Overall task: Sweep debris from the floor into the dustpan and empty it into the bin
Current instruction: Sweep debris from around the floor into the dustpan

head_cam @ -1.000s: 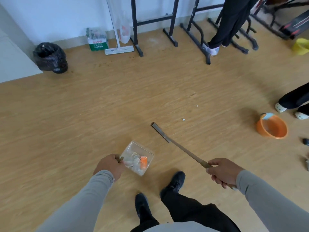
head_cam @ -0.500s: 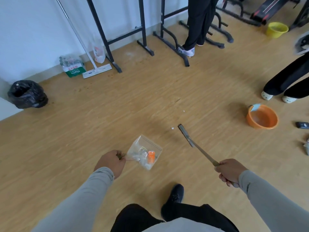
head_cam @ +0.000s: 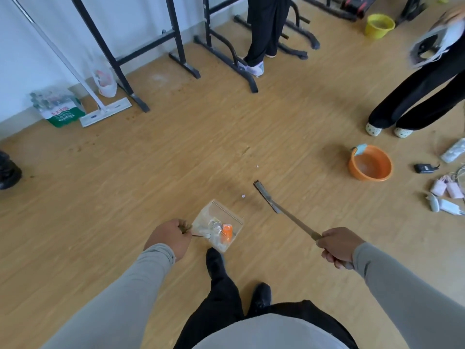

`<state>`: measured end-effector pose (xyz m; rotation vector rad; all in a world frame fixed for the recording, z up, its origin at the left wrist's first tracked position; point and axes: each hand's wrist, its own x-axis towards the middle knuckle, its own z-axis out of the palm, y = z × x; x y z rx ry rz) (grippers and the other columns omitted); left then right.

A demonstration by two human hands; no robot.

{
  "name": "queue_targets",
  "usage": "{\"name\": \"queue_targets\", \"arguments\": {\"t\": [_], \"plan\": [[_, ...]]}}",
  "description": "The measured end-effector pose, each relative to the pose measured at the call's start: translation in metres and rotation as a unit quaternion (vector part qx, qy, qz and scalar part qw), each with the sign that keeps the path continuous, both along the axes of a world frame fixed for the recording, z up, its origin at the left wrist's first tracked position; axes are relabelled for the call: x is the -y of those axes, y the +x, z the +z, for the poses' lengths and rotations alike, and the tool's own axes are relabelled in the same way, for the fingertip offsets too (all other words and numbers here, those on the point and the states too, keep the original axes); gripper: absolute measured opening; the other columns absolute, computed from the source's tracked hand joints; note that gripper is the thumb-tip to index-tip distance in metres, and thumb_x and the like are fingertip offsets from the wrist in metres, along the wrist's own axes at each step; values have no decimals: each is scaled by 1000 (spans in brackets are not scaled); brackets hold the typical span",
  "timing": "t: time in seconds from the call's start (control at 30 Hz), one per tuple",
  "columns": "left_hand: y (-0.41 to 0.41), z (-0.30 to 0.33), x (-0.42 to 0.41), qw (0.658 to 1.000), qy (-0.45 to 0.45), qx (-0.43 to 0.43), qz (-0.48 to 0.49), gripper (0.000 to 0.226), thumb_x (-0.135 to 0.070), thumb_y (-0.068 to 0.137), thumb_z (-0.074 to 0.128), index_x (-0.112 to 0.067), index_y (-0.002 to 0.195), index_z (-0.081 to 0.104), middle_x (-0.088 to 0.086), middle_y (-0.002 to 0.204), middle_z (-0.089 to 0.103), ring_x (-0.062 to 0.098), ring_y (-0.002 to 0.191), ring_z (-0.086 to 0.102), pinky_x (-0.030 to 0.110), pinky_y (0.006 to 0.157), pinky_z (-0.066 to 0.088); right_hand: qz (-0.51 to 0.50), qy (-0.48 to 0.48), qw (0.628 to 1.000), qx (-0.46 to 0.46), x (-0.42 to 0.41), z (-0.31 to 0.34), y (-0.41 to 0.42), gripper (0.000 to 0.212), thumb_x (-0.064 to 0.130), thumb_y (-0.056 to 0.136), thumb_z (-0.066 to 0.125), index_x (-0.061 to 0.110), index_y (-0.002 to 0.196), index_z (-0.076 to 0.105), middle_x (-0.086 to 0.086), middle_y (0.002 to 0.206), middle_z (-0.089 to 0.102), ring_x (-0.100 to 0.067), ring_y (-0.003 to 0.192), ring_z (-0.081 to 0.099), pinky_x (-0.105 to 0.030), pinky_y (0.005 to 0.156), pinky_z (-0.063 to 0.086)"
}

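Dustpan first: it is a clear box, and it sits low over the wood floor, just in front of the person's black shoe. Inside the dustpan lie bits of trash, with an orange piece on one side. The left hand is closed tight around the thin handle at the near corner of the dustpan. The right hand is closed around the stick of a broom. The broom head is just beside the far corner of the dustpan, not touching it. A tiny white crumb lies on the floor between the dustpan and the broom head. Another white crumb lies farther out past the broom head. An orange bowl sits well away from the dustpan, off on the broom side. A flat mop leans on the wall far beyond the dustpan.
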<state>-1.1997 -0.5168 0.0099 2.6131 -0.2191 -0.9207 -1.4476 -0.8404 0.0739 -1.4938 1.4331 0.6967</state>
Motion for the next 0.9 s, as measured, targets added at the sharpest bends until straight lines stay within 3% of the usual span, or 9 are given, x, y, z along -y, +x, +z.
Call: {"name": "queue_targets", "arguments": {"t": [0.1,0.23,0.33,0.5,0.73,0.9], "plan": [[26,-13,10,1000,2,-5,-18,12,-41,91,61,-33,100,63,-13,94,67,13,81,65,31,77,55,0,-11,1000,-11,2,2,26,6,9,99,52,14,96,56,-17,70,53,-20,48,38,-25,42,29],[58,-27,24,999,12,-16,-34,15,-42,91,59,-33,101,64,-13,92,68,14,79,66,34,77,57,1,-20,1000,-22,-2,2,61,12,9,98,53,17,91,57,-14,65,55,-16,37,39,-20,37,31],[76,-36,39,999,23,-23,-42,9,-41,90,59,-35,96,62,-15,86,65,12,73,64,31,71,56,-2,-26,999,-29,2,1,87,12,9,97,51,17,90,57,-15,69,56,-17,42,40,-21,38,31],[99,-57,67,995,57,-38,-74,14,-40,93,55,-29,99,60,-9,90,63,16,79,64,34,73,57,7,-36,999,-38,21,-16,127,13,8,94,48,13,90,59,-15,70,55,-22,50,43,-23,43,31],[123,-74,112,992,75,-25,-99,17,-39,94,51,-25,99,61,-5,93,66,19,82,64,37,77,57,138,-47,986,-78,20,-71,158,17,9,91,45,8,97,62,-13,72,54,-29,60,48,-30,52,38],[128,-77,122,993,78,-13,-93,19,-40,92,54,-26,101,62,-5,98,67,23,87,64,36,78,55,191,13,977,-91,-18,-80,148,23,16,91,47,19,109,60,-5,72,51,-23,53,45,-23,44,36]]}}
